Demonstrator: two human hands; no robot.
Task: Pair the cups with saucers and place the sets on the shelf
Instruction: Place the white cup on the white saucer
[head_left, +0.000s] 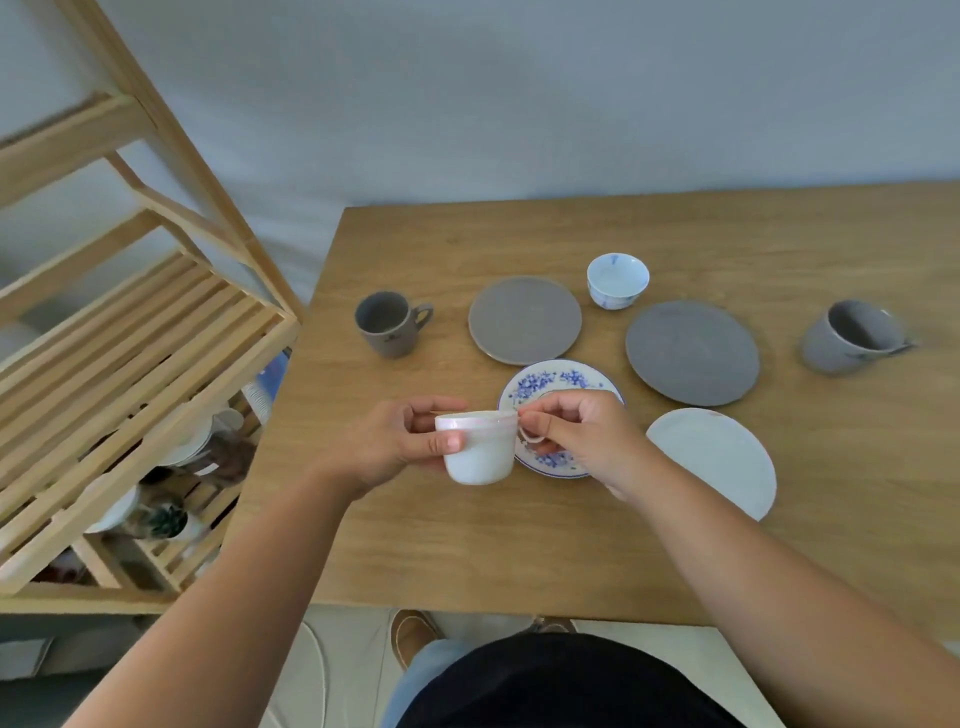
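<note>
Wooden table (571, 545) with a light oak grain, set against a plain grey-blue wall (519, 104), pale floor showing below the near edge. To the left, just beside the table's corner, a slatted wooden shelf (130, 364), its top tier bare, lower tiers holding crockery too blurred to name. Spread across the tabletop: a brown-grey mug (389, 323) at far left, upright, handle pointing right; next to it a tan saucer (524, 319) lying flat; behind and right of that a small blue-and-white handleless cup (617, 280), upright; further right a darker grey saucer (692, 353), and well apart at the far right a grey mug (852, 336), seemingly tipped toward the camera by the wide lens, handle to the right. Nearer, a plain white saucer (717, 457) partly hidden under the right forearm, and a blue floral saucer (550, 379) partly covered by the hands. Held above the near rim of that floral saucer, clear of the table, a white cup (478, 452): upright, mouth up, long axis vertical, handle pointing right. Left hand (384, 447) wrapped around the cup's left side, thumb pressed across the front wall, fingers curled behind the rim. Right hand (582, 441) closed narrowly, thumb and forefinger pinching the handle, other fingers folded in.
</note>
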